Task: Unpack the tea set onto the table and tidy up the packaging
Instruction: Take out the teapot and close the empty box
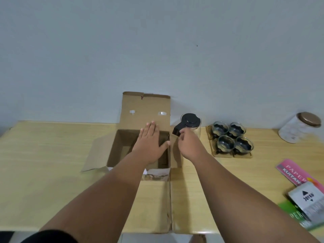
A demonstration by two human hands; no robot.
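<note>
Cardboard makes up the one open box [112,155], standing mid-table [43,163] with four flaps spread. The left hand [149,141] lies flat over its opening, fingers straight and together, tips on the upright back flap. The right hand [188,144] curls its fingers at the top corner of the right side flap; whether it pinches the flap, I cannot tell. Just behind stands one glass teapot [191,121] with a black lid. Right of it sit four glass cups [220,128], then one jar [298,128].
</note>
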